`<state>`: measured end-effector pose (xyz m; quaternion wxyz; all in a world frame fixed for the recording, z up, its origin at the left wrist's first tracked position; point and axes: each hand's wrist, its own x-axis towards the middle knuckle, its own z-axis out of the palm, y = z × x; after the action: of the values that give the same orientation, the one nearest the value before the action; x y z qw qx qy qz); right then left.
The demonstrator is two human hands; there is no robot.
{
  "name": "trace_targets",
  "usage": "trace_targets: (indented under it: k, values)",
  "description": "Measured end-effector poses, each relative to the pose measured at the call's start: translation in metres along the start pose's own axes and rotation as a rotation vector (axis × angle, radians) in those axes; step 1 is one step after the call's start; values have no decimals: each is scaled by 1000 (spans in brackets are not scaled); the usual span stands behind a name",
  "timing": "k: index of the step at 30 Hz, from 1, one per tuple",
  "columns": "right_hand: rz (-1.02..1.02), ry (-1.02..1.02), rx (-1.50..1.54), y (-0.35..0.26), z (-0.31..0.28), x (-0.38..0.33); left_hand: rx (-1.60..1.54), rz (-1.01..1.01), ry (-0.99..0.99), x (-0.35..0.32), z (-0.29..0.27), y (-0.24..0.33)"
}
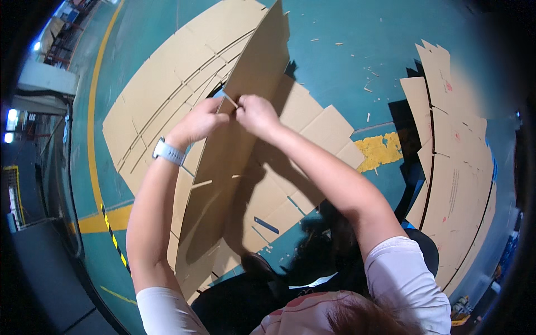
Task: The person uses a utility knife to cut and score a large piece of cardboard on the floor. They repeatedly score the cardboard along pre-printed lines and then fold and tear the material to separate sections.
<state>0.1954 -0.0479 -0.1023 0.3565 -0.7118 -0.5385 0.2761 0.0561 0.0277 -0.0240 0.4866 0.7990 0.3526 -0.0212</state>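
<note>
A tall brown cardboard sheet (pixel 215 162) stands on edge in front of me, running away from my body. My left hand (pixel 202 120), with a pale watch band (pixel 169 151) on its wrist, is closed at the sheet's upper edge from the left. On the other side, my right hand (pixel 257 115) has its fingers curled in a pinch. A thin pale strip (pixel 230 100) crosses the edge between both hands and meets the right fingertips. Below lie flat slotted cardboard sheets (pixel 167 89) and another flat cardboard piece (pixel 329 131).
On the right lies a stack of slotted cardboard (pixel 458 167). Cardboard scraps (pixel 368 88) litter the green floor (pixel 329 67). A dark blue flat strip (pixel 266 225) rests on the near cardboard. Yellow floor lines (pixel 96 111) and a dark cabinet (pixel 50 268) are at the left.
</note>
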Motion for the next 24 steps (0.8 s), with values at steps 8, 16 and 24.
trace_targets:
  k: [8, 16, 24]
  values:
    - [-992, -38, -214, 35, -40, -15, 226, -163, -138, -17, -13, 31]
    - [-288, -13, -612, 86, -201, 37, 330, -176, -274, -56, 2, 43]
    - [-277, -131, -308, 159, -234, 66, 278, -161, -287, -52, 24, 52]
